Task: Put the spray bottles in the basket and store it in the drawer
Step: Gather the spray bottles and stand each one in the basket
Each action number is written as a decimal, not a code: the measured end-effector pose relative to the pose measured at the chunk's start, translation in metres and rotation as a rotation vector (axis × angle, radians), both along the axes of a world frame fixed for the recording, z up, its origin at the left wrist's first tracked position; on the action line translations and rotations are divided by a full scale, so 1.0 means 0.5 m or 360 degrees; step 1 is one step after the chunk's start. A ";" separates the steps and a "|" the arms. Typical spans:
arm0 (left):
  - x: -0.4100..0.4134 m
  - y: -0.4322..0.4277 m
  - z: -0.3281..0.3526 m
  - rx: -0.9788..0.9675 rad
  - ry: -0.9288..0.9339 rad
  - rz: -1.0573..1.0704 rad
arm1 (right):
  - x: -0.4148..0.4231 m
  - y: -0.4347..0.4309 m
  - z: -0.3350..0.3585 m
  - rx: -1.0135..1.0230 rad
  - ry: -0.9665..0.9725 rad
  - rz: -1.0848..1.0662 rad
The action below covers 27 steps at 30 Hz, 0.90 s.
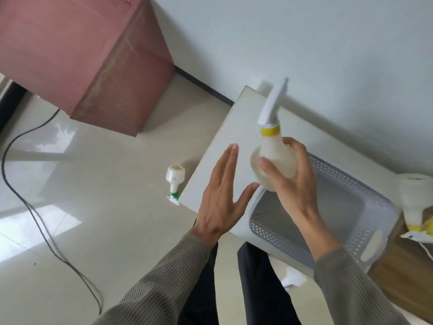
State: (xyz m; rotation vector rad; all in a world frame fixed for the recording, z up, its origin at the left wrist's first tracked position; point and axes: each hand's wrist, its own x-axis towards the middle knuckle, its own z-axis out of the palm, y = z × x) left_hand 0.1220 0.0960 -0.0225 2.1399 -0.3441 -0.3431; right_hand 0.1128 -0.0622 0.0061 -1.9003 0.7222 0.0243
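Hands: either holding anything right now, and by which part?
The right hand holds a spray bottle by its round body, below the yellow collar. The left hand is open and holds nothing.

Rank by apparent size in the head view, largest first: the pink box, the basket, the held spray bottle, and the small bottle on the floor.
1. Pink box
2. Basket, partly hidden behind the right hand
3. Held spray bottle
4. Small bottle on the floor

The held bottle is nearer the camera than the floor bottle, so their true sizes are unsure.
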 end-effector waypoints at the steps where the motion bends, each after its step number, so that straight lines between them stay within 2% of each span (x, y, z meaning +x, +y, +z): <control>1: 0.001 -0.021 0.005 -0.0063 -0.0010 -0.0108 | -0.022 -0.011 0.011 0.0078 -0.0026 -0.0072; 4: -0.005 -0.089 0.017 -0.0246 -0.0023 -0.0403 | -0.086 -0.043 0.024 0.0289 -0.0121 -0.0230; 7: -0.021 -0.143 0.008 -0.0336 -0.0011 -0.0568 | -0.140 -0.075 0.015 0.0351 -0.0128 -0.0363; 9: -0.035 -0.168 -0.008 -0.0295 0.0005 -0.0628 | -0.167 -0.097 0.003 0.0277 -0.0068 -0.0392; 12: -0.057 -0.196 -0.037 -0.0194 0.0008 -0.0711 | -0.191 -0.124 -0.022 -0.0018 -0.0025 -0.0395; 18: -0.074 -0.243 -0.090 0.0054 -0.0098 -0.0617 | -0.196 -0.146 -0.089 -0.0304 -0.0133 -0.0485; 23: -0.052 -0.265 -0.119 0.0152 -0.0118 -0.0466 | -0.182 -0.142 -0.133 -0.0352 -0.0161 -0.0411; 27: -0.035 -0.275 -0.134 0.0195 -0.0131 -0.0519 | -0.173 -0.146 -0.153 -0.0327 -0.0149 -0.0427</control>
